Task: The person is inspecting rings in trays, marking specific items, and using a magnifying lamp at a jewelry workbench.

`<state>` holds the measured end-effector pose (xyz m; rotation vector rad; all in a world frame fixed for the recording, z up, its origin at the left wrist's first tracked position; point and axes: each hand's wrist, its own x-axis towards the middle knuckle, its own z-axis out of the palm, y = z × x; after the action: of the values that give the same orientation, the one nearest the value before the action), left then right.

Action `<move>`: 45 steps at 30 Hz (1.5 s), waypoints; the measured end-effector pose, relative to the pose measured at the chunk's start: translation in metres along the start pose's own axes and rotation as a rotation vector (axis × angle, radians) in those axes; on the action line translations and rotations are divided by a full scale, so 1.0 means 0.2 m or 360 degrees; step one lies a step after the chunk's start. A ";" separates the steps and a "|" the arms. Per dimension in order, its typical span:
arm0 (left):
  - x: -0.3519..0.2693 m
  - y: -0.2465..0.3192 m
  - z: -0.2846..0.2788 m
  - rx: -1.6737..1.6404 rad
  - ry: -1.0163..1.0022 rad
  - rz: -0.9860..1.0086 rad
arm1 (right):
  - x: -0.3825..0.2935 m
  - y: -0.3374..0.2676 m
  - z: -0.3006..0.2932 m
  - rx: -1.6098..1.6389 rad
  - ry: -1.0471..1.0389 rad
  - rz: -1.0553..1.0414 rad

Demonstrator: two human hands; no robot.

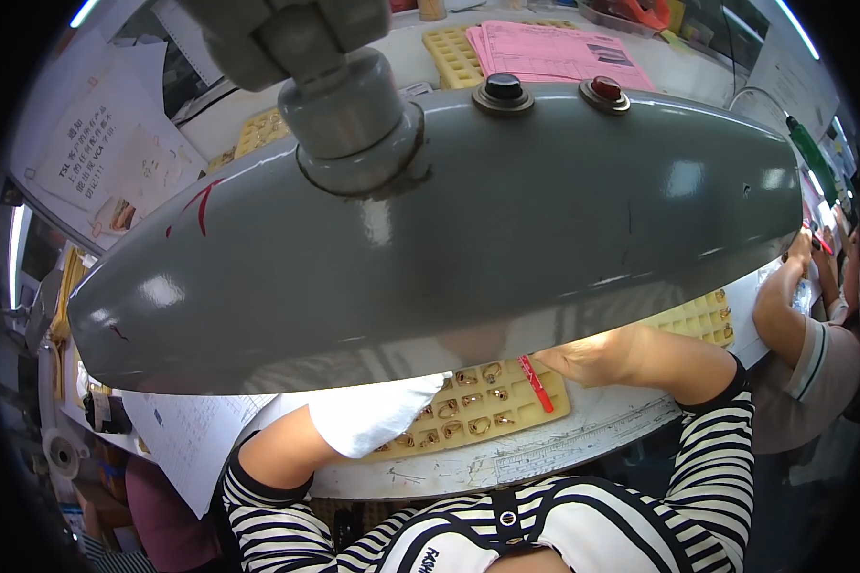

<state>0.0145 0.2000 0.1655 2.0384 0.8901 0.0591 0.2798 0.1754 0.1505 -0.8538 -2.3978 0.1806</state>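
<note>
A grey lamp housing (430,236) with a black and a red button covers most of the work area. My left hand (394,408), in a white glove or cloth, reaches under its lower edge, over a yellow tray (562,401) of rings; its fingers are hidden. My right hand (580,358) is bare and also goes under the lamp, at the tray's right side, its fingertips out of sight. A red marker pen (536,383) lies on the tray beside my right hand. Rings, one of them here (479,426), sit in the tray's compartments.
Another yellow tray (720,340) with rings lies beyond my right forearm. Pink printed sheets (552,54) rest on a tray behind the lamp. A written sheet (186,437) hangs over the table's left edge. A ruler (580,444) lies along the front edge. A co-worker's arm (781,301) is at right.
</note>
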 end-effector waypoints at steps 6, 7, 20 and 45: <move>0.03 -0.07 0.01 -0.0794 0.0011 -0.1002 | -0.03 0.02 0.01 -0.0233 0.0076 -0.0087; 0.03 -0.09 0.02 -0.0699 0.0101 -0.0854 | -0.02 0.01 0.00 -0.0223 0.0055 -0.0040; 0.04 -0.32 0.09 -0.1069 0.0360 0.0081 | 0.01 0.03 -0.10 0.0844 -0.0492 0.1332; 0.16 0.04 0.00 -0.1252 0.0128 0.0147 | 0.10 -0.05 -0.17 0.0571 -0.0513 0.0667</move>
<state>0.0437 0.2176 0.1635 1.3399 0.6710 0.4697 0.2809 0.1770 0.1919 -1.2100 -2.3273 0.9441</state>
